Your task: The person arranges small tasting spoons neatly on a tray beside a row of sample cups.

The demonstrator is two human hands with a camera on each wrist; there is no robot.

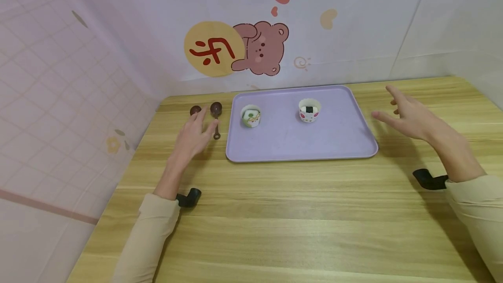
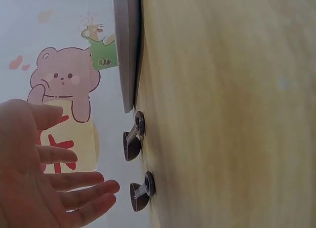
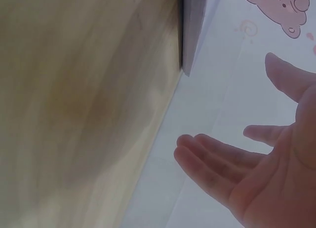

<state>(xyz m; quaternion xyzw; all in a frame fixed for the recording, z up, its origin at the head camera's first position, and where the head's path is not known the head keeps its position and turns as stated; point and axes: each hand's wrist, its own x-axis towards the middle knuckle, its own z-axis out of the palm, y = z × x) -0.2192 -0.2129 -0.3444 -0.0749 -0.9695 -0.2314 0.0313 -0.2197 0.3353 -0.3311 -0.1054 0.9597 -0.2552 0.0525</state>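
My left hand (image 1: 192, 138) hovers over the wooden table at the left, fingers loosely spread and holding nothing. Just past its fingertips lie two dark brown spoons with round bowls; the right spoon (image 1: 216, 108) shows a handle ending in a ring, while the hand partly covers the left spoon (image 1: 195, 110). Both also appear beside the fingers (image 2: 89, 181) in the left wrist view. My right hand (image 1: 412, 115), empty with fingers extended, is off the right side of the lilac tray (image 1: 275, 145). That tray's edge (image 3: 193, 30) shows above the hand in the right wrist view.
On the tray stand two small patterned cups: a left cup (image 1: 251, 120) holding a white piece with green on it, and a right cup (image 1: 308, 116) holding a white piece with a black band. Behind the table hangs a white backdrop (image 1: 353, 34) with a printed bear.
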